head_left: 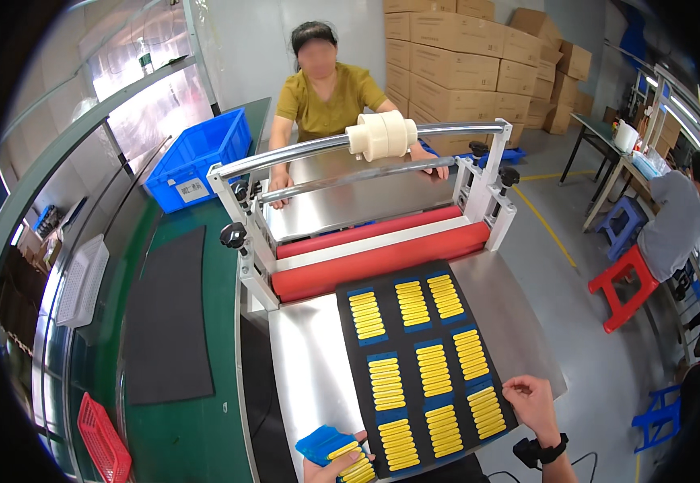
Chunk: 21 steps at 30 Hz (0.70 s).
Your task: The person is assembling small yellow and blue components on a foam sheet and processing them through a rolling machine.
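My left hand [323, 470] grips a stack of blue cards [322, 442] with yellow strips, low in the view beside the mat's near corner. My right hand [532, 404], with a black band on its wrist, hovers at the right edge of the black mat [393, 326]. Its thumb and fingertips are pinched together by the nearest right card [487, 412]; whatever is between them is too small to make out. Rows of similar blue cards with yellow strips lie on the mat. The mat's far end reaches the red roller [382, 264] of a metal-framed roller machine.
Across the machine, a person in a yellow-green top [330, 101] rests both hands by the metal plate. Left, a green table holds a blue crate [201, 157], a black sheet [169, 318] and a red basket [102, 439]. Stacked cartons [455, 64], a seated person and a red stool [627, 286] stand beyond.
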{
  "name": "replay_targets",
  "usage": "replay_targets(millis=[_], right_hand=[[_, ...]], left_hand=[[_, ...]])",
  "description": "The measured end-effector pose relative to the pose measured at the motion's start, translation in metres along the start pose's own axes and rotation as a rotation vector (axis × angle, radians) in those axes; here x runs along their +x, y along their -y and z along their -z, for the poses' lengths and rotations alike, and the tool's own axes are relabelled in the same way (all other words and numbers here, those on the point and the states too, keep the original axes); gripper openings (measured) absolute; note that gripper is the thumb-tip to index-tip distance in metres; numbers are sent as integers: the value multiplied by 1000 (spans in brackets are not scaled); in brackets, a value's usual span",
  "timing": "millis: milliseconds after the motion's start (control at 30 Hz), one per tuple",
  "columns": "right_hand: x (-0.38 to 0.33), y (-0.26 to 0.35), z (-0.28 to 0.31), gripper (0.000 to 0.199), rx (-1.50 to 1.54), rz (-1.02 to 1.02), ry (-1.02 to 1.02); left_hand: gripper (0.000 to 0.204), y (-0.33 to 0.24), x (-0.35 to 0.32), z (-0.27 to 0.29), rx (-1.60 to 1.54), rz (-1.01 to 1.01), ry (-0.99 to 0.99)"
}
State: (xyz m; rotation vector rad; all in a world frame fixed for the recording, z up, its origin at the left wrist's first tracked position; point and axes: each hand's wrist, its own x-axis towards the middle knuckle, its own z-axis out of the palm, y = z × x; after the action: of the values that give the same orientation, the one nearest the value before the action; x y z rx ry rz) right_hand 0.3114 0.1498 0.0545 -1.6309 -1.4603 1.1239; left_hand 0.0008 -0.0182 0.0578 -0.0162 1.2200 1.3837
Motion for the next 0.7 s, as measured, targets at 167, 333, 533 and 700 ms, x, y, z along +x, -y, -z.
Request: replay_targets(millis=[167, 333, 533, 700], right_hand=[[10, -5, -3, 13, 54, 28, 10], [3, -5, -3, 20, 44, -42, -11], [11, -10, -8, 19, -59, 68, 42], [13, 7, -15, 16, -172, 198, -69]], left_hand=[[25, -4, 2, -9, 24, -23, -20], [25, -8, 4, -6, -32, -39, -64], [25, -10, 8, -5, -5, -20, -31], [24, -2, 17, -17, -12, -7, -60]])
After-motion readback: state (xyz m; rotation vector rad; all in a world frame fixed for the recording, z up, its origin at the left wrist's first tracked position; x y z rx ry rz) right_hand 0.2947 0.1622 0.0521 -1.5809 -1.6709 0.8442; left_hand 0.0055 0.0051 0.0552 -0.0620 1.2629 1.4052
